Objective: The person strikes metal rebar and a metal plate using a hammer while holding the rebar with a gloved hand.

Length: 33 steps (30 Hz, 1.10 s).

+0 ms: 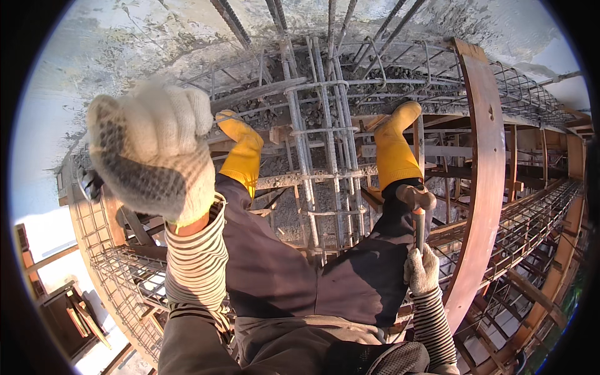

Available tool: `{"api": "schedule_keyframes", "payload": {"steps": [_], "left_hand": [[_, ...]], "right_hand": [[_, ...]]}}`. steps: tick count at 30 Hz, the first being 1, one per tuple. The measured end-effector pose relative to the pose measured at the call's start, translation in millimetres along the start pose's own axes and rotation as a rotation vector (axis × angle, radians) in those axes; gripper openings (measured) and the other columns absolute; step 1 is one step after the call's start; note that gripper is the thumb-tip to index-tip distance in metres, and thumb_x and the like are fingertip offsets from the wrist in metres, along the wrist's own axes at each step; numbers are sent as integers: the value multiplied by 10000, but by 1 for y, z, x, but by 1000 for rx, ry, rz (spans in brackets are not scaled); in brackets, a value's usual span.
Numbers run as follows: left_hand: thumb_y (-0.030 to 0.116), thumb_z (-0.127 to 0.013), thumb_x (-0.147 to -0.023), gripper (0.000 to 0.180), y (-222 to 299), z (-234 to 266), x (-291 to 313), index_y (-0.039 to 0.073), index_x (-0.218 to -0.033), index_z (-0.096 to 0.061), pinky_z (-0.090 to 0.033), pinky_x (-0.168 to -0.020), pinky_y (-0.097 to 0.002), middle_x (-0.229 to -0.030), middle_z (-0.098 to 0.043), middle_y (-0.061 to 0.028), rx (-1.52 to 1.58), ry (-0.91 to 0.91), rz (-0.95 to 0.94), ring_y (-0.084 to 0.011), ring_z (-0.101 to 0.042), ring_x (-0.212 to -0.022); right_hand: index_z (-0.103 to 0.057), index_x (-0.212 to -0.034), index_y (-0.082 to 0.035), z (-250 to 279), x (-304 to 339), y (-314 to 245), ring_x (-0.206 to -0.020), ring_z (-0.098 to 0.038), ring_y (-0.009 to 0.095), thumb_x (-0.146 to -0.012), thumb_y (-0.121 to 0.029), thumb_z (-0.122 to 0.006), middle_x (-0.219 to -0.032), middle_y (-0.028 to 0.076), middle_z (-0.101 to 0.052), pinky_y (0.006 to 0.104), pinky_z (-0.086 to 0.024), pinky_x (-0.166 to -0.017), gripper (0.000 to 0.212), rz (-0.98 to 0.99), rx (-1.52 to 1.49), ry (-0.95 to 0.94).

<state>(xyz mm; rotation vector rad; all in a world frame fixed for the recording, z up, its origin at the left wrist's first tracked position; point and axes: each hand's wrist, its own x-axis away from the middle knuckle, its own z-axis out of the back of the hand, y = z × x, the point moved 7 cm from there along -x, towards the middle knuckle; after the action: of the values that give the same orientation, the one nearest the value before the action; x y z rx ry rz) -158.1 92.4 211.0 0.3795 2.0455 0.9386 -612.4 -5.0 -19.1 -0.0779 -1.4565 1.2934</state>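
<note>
Right hand [422,270], gloved, fingers wrapped tight round the hammer [417,206] handle low down, by the right knee. Head-heavy, rigid; a low grip looks sound. Left hand [153,153] raised, fingers curled loosely, holding nothing visible.

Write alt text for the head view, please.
A person in yellow boots stands on a steel bar frame, right hand gripping a hammer, gloved left hand raised in a fist. Curved wooden boards surround them.
</note>
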Motion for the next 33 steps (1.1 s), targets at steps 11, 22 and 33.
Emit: {"api": "schedule_keyframes", "payload": {"steps": [11,22,33], "left_hand": [[348,-373,-1132,523,148,-1,96,165,-645,-416,-390,-523,-309,-546,-342,3,198,333,265,-127,-342,-497],[401,-428,-1099,359,-3,2,193,88,-1040,-594,-458,-767,-377,-850,-572,-21,812,743,476,-184,-527,-746],[314,-620,-973,334,-290,184,274,47,-1150,-711,-546,-899,-426,-1069,-745,-199,-647,594,972,-381,-713,-1017]], "right_hand": [[-661,-1074,9,-126,59,-141,-671,-596,144,-822,-233,-891,-754,59,-632,307,-513,-661,418,663,84,-217],[-574,-949,-13,-136,57,-136,-681,-627,201,-743,-313,-944,-791,113,-661,343,-534,-666,518,377,598,-238],[-551,-871,-57,-63,47,-64,-579,-565,103,-792,-128,-837,-671,6,-578,279,-482,-549,305,-69,597,60]]}}
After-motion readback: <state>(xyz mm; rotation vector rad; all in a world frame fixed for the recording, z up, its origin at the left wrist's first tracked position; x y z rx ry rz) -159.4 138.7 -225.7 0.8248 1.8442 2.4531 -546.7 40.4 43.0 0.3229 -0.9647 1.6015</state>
